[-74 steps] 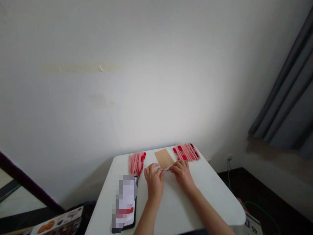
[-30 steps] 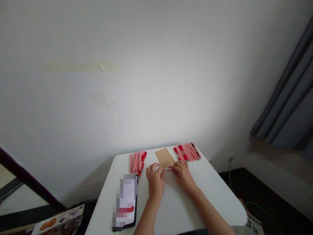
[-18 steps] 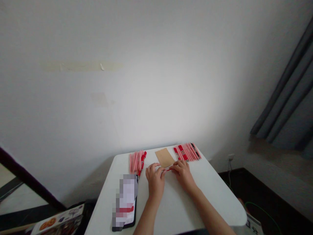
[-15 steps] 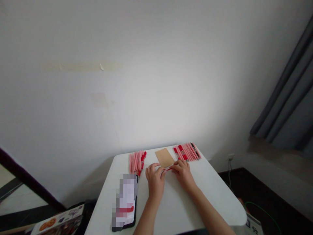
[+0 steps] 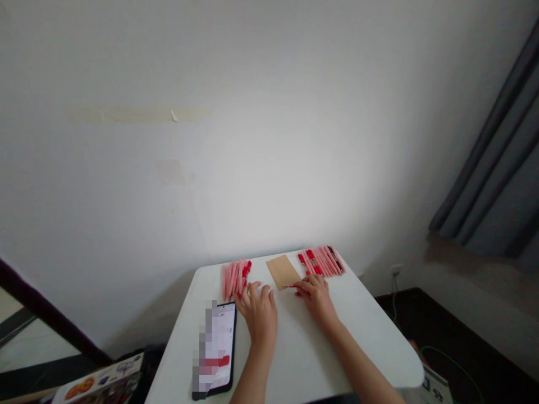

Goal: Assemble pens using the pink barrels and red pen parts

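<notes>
My left hand (image 5: 259, 314) hovers over the table with its fingers spread, beside the left bunch of pink pens (image 5: 231, 279). Its fingertips are close to the red pens (image 5: 247, 270) at that bunch's right side; whether they touch is unclear. My right hand (image 5: 316, 297) is closed on a slim red pen (image 5: 290, 287), whose tip points left over the lower edge of a brown paper sheet (image 5: 283, 270). Most of this pen is hidden by the fingers. Behind the right hand lies a row of pink, red and black pens (image 5: 324, 261).
A phone (image 5: 221, 348), partly blurred out, lies on the white table (image 5: 295, 359) left of my left forearm. The wall (image 5: 269, 168) stands directly behind the table. A grey curtain (image 5: 492, 185) hangs at the right, and a printed box (image 5: 101, 381) is at lower left.
My left hand has come away from the red pen and moved left toward the left bunch, its fingers spreading. My right hand keeps the pen in nearly the same place.
</notes>
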The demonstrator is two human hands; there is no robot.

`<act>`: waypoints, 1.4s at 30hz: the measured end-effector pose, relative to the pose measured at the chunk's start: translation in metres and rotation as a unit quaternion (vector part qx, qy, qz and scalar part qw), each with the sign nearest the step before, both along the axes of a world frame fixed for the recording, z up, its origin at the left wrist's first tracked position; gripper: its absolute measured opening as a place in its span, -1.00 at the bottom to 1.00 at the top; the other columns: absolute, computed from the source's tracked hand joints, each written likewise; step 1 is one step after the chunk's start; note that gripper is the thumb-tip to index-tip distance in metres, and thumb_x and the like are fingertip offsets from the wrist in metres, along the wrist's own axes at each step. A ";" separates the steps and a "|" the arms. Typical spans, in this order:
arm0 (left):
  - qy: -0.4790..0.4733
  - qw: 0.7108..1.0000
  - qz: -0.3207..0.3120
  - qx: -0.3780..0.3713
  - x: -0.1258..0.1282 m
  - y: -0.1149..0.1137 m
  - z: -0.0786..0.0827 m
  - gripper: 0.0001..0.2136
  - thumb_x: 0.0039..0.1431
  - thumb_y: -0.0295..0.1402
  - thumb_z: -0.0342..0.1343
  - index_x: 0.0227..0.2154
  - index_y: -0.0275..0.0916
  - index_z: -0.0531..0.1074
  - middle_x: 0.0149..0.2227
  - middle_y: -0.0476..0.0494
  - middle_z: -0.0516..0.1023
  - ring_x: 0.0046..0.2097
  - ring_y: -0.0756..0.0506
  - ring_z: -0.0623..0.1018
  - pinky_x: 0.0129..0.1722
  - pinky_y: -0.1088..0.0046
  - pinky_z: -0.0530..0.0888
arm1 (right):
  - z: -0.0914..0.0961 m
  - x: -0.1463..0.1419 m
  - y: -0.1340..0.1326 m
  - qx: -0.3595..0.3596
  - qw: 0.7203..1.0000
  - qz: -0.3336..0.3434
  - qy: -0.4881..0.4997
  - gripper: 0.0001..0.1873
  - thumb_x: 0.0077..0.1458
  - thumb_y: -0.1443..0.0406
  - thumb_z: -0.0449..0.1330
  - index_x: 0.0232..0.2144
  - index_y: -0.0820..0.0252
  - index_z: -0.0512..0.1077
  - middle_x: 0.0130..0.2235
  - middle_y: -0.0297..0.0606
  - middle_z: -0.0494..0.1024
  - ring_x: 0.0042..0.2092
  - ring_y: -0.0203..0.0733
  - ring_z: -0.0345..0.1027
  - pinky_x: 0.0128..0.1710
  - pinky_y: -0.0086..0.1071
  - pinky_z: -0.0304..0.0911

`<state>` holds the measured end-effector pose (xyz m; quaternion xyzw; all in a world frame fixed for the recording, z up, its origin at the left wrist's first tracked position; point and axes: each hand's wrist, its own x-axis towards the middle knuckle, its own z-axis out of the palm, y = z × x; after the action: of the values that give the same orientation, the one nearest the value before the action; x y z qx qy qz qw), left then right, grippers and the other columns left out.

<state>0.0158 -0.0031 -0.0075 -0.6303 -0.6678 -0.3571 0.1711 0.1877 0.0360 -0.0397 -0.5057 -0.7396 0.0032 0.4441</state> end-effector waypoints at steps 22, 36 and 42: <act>0.038 0.991 0.093 -0.091 -0.003 -0.002 -0.001 -0.80 0.14 -0.40 -0.02 -0.32 -0.22 0.51 -0.08 -0.18 0.44 0.08 -0.24 0.28 0.17 -0.10 0.11 | 0.003 0.001 -0.002 -0.044 0.999 -0.003 -0.006 -0.82 0.16 0.31 0.14 -0.24 0.03 0.54 -0.28 -0.22 0.51 -0.15 -0.07 0.28 -0.13 -0.25 0.14; -0.015 0.998 0.004 -0.057 0.000 0.000 0.004 -0.84 0.15 -0.36 0.01 -0.32 -0.12 0.50 -0.21 -0.12 0.51 -0.06 -0.18 0.36 0.13 -0.09 0.11 | 0.005 0.001 -0.004 -0.049 0.999 -0.006 -0.009 -0.80 0.19 0.32 0.10 -0.24 0.04 0.54 -0.30 -0.22 0.50 -0.15 -0.08 0.29 -0.12 -0.24 0.13; -0.049 0.997 -0.011 -0.053 0.002 0.000 0.006 -0.84 0.16 -0.35 0.00 -0.32 -0.11 0.50 -0.17 -0.11 0.50 -0.02 -0.19 0.36 0.13 -0.08 0.10 | 0.005 0.000 -0.004 -0.052 0.999 -0.002 -0.005 -0.81 0.17 0.33 0.14 -0.22 0.03 0.54 -0.30 -0.22 0.50 -0.14 -0.07 0.28 -0.11 -0.24 0.12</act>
<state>0.0183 -0.0031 -0.0019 -0.6275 -0.6866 -0.3532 0.1005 0.1876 0.0320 -0.0346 -0.5297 -0.7395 0.0379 0.4137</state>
